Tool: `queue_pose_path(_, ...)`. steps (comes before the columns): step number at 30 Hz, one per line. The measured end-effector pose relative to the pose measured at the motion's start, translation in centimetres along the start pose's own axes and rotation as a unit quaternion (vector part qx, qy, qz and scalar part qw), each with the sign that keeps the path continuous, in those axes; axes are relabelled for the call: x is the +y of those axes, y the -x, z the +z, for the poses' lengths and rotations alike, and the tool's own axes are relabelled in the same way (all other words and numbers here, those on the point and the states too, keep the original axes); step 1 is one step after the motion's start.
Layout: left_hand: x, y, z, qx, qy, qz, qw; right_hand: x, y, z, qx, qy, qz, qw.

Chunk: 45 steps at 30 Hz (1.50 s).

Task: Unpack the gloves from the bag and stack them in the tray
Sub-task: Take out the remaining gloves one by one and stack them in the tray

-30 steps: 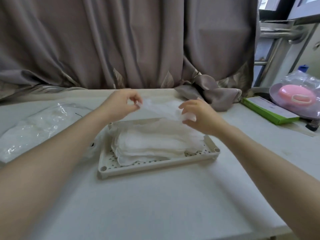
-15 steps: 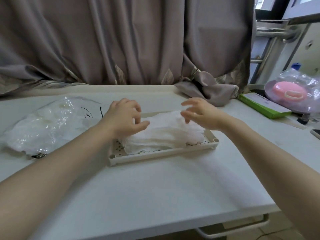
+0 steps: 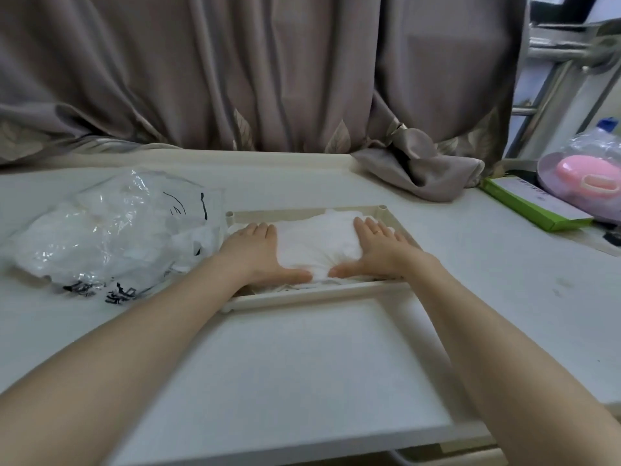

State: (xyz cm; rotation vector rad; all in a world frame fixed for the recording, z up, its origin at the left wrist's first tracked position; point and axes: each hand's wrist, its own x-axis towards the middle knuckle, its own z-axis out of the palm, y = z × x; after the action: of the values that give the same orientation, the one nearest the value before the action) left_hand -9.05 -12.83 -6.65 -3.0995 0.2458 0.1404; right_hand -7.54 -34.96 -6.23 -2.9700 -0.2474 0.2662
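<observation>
Gloves [image 3: 317, 238]: white stack lying in tray [image 3: 319, 290] on table [image 3: 302, 364]. Left hand [image 3: 255, 252] and right hand [image 3: 378, 252] pressed flat on stack's two ends, fingers straight, gripping nothing. Bag [image 3: 111, 230] just left of tray, crumpled

A stack of white gloves [image 3: 317, 240] lies in a shallow cream tray [image 3: 322, 290] with short round posts at its corners. The pile is soft and rumpled, mounded in the middle and filling most of the tray. Just left of the tray, touching its left edge, lies a crumpled clear plastic bag [image 3: 111, 230] with black printing, slumped on its side with white material showing through the film.
</observation>
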Motion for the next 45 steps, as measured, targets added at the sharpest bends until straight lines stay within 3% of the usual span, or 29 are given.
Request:
queue_pose_path(4,-0.1,0.8,-0.6,-0.001,0.057,0.042,0.997,-0.7,0.4,-0.8,0.000,0.006,0.016,1.000)
queue_pose_path(7,-1.7,3.4,-3.1,0.118,0.186,0.161,0.962,-3.1,1.5,-2.7,0.082,-0.123,-0.073,0.986)
queue_pose_path(10,-5.3,5.5,-4.7,0.316,0.313,0.185,0.876,-8.7,2.7,-3.9,0.270,-0.204,-0.252,0.907)
queue_pose_path(12,-8.1,5.6,-4.0,0.385,0.286,0.135,0.867,-13.0,2.9,-3.5,0.313,-0.248,-0.314,0.861)
queue_pose_path(14,-10.6,5.3,-2.8,0.353,0.267,0.083,0.893,-17.2,2.5,-2.4,0.275,-0.262,-0.328,0.865)
queue_pose_path(16,-11.4,4.9,-2.0,0.291,0.275,0.042,0.915,-19.5,1.4,-0.7,0.237,-0.203,-0.306,0.900)
queue_pose_path(20,-12.4,4.9,-2.0,0.221,0.280,0.021,0.934,-20.5,-0.9,2.0,0.159,-0.097,-0.190,0.964)
queue_pose_path(26,-12.1,5.7,-2.1,0.085,0.290,-0.012,0.953,-19.3,-0.8,2.6,0.081,-0.131,-0.192,0.969)
queue_pose_path(30,-11.8,6.0,-1.7,0.046,0.269,-0.033,0.961,-19.9,-1.0,3.3,0.167,-0.176,-0.180,0.953)
queue_pose_path(32,-11.7,6.0,-1.7,0.046,0.244,-0.036,0.968,-19.8,-0.7,3.0,0.204,-0.272,-0.161,0.927)
queue_pose_path(38,-12.1,5.1,-1.0,0.115,0.269,-0.067,0.954,-18.3,0.1,1.1,0.196,-0.588,-0.133,0.774)
queue_pose_path(43,-11.5,5.4,-1.5,0.181,0.324,-0.077,0.925,-16.7,0.3,-0.3,0.192,-0.692,-0.105,0.688)
queue_pose_path(45,-10.9,5.7,-2.1,0.208,0.405,-0.068,0.888,-16.1,0.1,-0.6,0.189,-0.737,-0.090,0.643)
